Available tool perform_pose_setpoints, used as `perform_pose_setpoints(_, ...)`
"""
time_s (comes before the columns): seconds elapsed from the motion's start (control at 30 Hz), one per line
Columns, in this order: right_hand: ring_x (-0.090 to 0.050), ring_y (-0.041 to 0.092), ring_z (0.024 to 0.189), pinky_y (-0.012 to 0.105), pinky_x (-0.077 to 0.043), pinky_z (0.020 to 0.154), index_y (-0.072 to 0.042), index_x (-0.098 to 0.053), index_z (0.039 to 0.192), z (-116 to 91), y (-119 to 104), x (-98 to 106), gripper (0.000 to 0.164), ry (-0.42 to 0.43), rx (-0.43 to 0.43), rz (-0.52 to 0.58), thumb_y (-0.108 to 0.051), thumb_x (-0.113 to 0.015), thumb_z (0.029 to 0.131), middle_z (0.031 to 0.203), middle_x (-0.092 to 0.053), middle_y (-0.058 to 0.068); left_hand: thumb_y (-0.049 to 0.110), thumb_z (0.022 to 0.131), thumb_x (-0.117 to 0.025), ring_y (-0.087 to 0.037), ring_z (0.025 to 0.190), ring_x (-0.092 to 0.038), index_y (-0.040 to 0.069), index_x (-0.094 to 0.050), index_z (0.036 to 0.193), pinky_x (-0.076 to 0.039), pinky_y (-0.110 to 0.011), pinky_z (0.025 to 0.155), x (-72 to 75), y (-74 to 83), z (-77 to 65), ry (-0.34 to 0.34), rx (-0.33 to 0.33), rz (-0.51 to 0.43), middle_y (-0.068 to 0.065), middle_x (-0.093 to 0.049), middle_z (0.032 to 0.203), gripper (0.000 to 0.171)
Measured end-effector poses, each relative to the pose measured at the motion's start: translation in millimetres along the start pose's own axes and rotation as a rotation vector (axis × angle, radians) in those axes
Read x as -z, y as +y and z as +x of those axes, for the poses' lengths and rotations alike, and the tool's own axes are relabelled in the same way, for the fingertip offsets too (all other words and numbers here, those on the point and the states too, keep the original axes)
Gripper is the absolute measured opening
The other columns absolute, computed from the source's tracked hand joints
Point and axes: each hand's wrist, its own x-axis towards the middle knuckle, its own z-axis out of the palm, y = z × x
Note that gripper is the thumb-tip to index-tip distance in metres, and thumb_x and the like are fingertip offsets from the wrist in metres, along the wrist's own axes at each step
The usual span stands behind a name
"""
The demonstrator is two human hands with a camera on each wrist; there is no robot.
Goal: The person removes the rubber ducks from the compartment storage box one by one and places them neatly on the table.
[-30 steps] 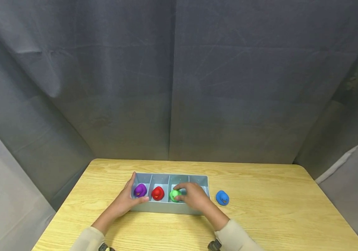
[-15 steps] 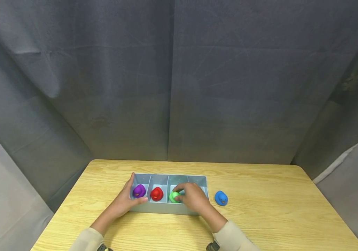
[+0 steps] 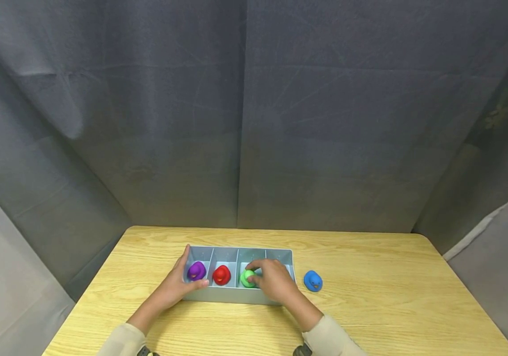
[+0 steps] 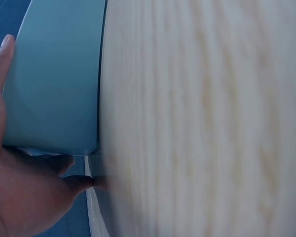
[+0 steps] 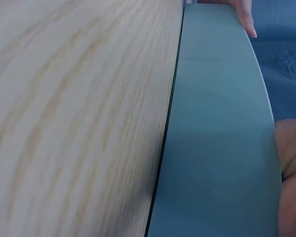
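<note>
A long grey-blue tray with a row of open compartments lies across the table. My left hand grips its left end, thumb over the front rim and fingers along the short side; the left wrist view shows that hand around the tray's end wall. With thumb and fingers, my right hand pinches a green rubber duck inside the third compartment from the left. A purple duck sits in the leftmost compartment, a red duck in the second. The right wrist view hides the green duck behind the tray wall.
A blue rubber duck stands on the wooden table, just right of the tray. My right forearm partly covers the rightmost compartment. Grey curtains hang behind the table and along both sides.
Both hands keep their places on the tray and the green duck. The whole head view has drifted very slightly, so the things appear a little further left.
</note>
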Motion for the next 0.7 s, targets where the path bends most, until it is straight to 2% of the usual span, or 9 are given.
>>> perform_pose_setpoints(0.17, -0.070, 0.028, 0.103, 0.048, -0.057, 0.084, -0.015, -0.079, 0.111, -0.4, -0.4, 0.7, 0.024, 0.009, 0.004, 0.001, -0.019, -0.082, 0.088, 0.108, -0.078, 0.001, 0.042, 0.084, -0.085, -0.049, 0.155, -0.007, 0.014, 0.003, 0.167, -0.015, -0.070, 0.120, 0.0, -0.4, 0.0, 0.001, -0.003, 0.004, -0.022, -0.002, 0.172, 0.124)
perform_pose_setpoints(0.43, -0.067, 0.017, 0.090, 0.039, -0.055, 0.076, -0.014, -0.079, 0.112, -0.9, -0.7, 1.0, 0.024, 0.021, 0.009, 0.003, -0.018, -0.082, 0.089, 0.105, -0.078, 0.001, 0.042, 0.084, -0.085, -0.049, 0.155, -0.006, 0.014, 0.003, 0.167, -0.014, -0.069, 0.120, -0.4, 0.7, -0.9, -0.001, -0.005, -0.007, -0.023, -0.002, 0.172, 0.124)
perform_pose_setpoints(0.7, -0.070, 0.025, 0.099, 0.044, -0.056, 0.081, -0.011, -0.079, 0.113, -0.3, 0.2, 0.7, 0.025, 0.034, 0.021, 0.008, -0.017, -0.081, 0.089, 0.107, -0.078, 0.004, 0.041, 0.084, -0.085, -0.049, 0.155, -0.006, 0.014, 0.003, 0.167, -0.013, -0.069, 0.120, -0.9, 2.1, -1.7, 0.001, -0.002, -0.018, -0.022, -0.001, 0.172, 0.123)
